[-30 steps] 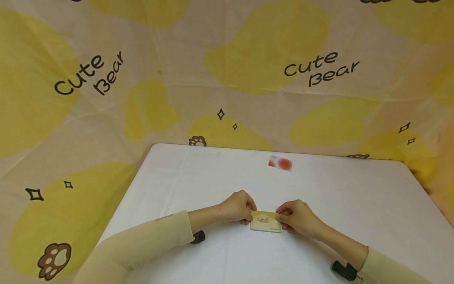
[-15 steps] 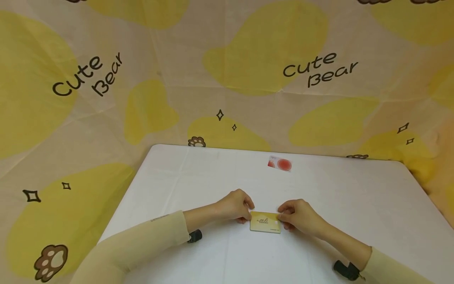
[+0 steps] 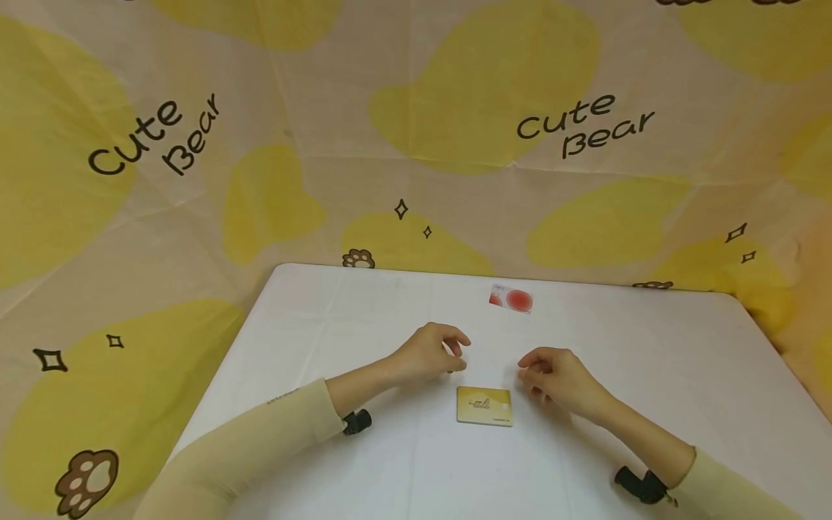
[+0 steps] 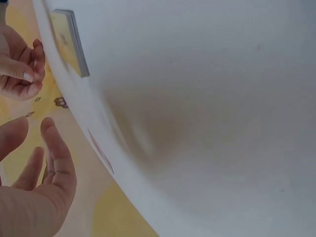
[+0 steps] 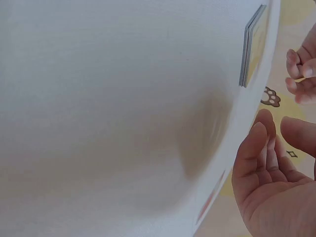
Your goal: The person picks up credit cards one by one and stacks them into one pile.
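A neat stack of cards [image 3: 484,406] with a yellow-gold top card lies flat on the white table, its layered edges showing in the left wrist view [image 4: 73,44] and the right wrist view. My left hand [image 3: 429,354] hovers beyond the stack to its left, fingers loosely bent with a gap between thumb and fingertips. To the right of the stack, my right hand [image 3: 562,379] is raised off the table with relaxed fingers. Neither hand touches the cards or holds anything.
One red and white card [image 3: 511,299] lies alone near the far edge of the white table [image 3: 364,318]. Behind the table hangs a yellow and beige printed cloth [image 3: 455,108]. Dark wrist cameras [image 3: 640,484] sit under both forearms.
Both hands have let go of the card stack's sides and moved up and apart from it. The stack stays in place on the table.
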A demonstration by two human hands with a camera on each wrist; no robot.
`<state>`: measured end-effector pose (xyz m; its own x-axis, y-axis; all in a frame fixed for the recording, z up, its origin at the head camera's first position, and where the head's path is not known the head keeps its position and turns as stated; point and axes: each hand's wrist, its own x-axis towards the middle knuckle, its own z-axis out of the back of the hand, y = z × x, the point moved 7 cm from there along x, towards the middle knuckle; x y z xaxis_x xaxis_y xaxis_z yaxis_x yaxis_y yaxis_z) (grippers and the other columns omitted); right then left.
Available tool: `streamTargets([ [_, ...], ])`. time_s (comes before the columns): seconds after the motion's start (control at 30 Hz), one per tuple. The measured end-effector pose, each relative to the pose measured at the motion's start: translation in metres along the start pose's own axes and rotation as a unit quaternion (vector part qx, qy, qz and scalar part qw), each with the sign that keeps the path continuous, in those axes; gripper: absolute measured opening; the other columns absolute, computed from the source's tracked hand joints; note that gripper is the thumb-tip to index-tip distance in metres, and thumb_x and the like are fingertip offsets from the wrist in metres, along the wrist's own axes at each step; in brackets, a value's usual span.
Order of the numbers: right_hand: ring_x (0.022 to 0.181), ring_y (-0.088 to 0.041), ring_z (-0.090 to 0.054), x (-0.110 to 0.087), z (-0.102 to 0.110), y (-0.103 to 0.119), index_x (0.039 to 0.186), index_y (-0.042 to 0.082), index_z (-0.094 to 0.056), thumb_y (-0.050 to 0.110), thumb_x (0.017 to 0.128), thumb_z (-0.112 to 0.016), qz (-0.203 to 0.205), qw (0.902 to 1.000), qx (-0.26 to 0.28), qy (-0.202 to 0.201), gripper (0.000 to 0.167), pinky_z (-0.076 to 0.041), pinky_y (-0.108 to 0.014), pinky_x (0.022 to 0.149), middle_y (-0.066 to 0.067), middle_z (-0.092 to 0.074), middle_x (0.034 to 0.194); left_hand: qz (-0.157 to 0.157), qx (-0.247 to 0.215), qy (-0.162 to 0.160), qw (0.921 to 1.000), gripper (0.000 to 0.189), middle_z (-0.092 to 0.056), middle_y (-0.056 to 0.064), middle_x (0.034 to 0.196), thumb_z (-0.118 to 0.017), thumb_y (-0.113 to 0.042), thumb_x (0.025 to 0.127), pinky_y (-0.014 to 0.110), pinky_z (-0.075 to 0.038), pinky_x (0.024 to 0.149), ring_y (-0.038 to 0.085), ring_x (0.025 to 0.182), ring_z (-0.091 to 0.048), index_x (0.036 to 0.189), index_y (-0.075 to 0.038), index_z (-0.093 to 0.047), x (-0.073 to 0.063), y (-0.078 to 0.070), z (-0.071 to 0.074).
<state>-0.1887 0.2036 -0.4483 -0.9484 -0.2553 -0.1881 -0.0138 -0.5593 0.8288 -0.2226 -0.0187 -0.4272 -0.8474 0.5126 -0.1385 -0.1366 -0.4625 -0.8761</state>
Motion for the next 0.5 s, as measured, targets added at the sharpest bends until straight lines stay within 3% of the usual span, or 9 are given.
streamTargets([
  [0.23,0.068,-0.026,-0.063,0.004,0.010,0.003,0.115,-0.006,-0.068,0.008,0.097,-0.072,0.011,0.9997,0.004,-0.022,0.022,-0.054,-0.030,0.056,-0.012,-0.069,0.082,-0.025,-0.011,-0.024,0.9993,0.035,-0.067,0.002,0.092,-0.076,-0.002,0.089,0.023,-0.048,0.060,0.014,0.068,-0.064,0.123,0.003,-0.071,0.008,-0.005,0.013],
  [0.5,0.078,-0.028,-0.067,0.010,0.025,0.004,0.116,-0.006,-0.068,0.010,0.098,-0.072,0.027,0.9982,-0.009,-0.052,0.024,-0.057,-0.032,0.059,-0.013,-0.071,0.091,-0.032,-0.019,-0.053,0.9979,0.035,-0.068,0.004,0.095,-0.076,-0.004,0.091,0.023,-0.046,0.061,0.031,0.077,-0.069,0.125,0.003,-0.071,0.020,-0.004,0.028],
])
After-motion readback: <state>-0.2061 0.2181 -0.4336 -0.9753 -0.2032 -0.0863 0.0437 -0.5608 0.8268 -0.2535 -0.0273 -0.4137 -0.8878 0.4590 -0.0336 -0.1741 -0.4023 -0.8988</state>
